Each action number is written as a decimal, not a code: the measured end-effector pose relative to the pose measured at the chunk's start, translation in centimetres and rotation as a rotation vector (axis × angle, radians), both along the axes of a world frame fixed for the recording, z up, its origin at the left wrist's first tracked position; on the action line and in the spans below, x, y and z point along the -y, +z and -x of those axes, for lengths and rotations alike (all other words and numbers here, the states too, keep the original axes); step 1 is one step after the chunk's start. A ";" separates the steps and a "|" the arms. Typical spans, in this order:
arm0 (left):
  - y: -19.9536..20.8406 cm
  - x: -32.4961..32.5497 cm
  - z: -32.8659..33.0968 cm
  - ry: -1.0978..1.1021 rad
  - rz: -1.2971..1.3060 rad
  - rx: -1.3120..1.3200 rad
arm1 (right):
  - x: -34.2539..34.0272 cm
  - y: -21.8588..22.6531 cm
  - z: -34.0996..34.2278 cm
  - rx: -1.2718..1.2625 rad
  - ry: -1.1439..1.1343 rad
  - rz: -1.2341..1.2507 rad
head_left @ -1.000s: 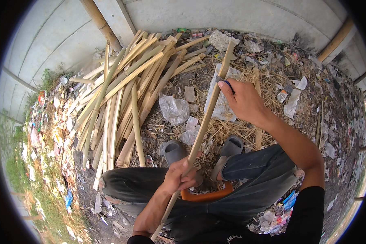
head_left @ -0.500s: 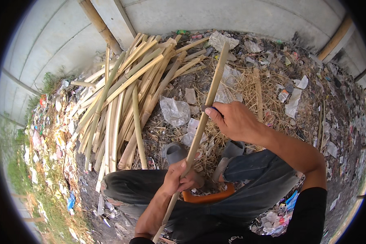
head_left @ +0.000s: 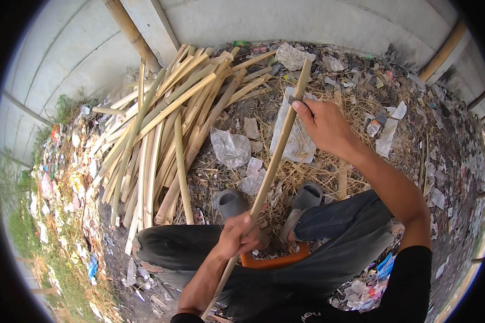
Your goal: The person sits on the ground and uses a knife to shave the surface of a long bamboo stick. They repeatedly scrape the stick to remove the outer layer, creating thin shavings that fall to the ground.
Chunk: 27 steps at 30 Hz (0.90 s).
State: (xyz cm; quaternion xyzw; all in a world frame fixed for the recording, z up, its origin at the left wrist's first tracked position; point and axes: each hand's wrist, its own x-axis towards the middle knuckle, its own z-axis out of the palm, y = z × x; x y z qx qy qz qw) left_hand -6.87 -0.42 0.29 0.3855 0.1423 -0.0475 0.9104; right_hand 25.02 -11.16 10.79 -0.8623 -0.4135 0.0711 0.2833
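Note:
A long split bamboo strip (head_left: 274,168) slants from below my left forearm up to the far right. My left hand (head_left: 235,236) is closed round its lower part, above my lap. Farther up, my right hand (head_left: 326,124) is closed on a small knife (head_left: 292,99), its handle hidden in the fist. The short dark blade lies across the strip near its far end, with my thumb beside the strip.
A heap of split bamboo (head_left: 167,134) lies at the left. Plastic, paper and straw-like shavings (head_left: 328,167) litter the ground. My grey sandals (head_left: 233,203) and an orange curved object (head_left: 277,259) are between my legs. A pale panel wall (head_left: 307,21) stands behind.
My right hand has slid the knife along the strip, away from me toward its far end. The strip's far end has swung slightly right. My left hand keeps its hold.

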 end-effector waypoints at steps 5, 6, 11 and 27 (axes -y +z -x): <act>-0.3 -0.1 0.5 0.016 0.001 -0.025 | 0.5 -2.1 2.2 0.096 0.100 -0.025; -0.3 0.0 0.4 0.009 -0.016 -0.028 | 0.5 -2.2 0.7 0.105 0.060 -0.040; 0.0 0.2 0.0 0.030 -0.046 -0.044 | 0.3 -1.7 0.0 0.132 0.065 -0.046; -0.2 -0.2 0.1 0.041 -0.047 -0.032 | -0.4 -1.6 0.1 0.036 0.066 -0.052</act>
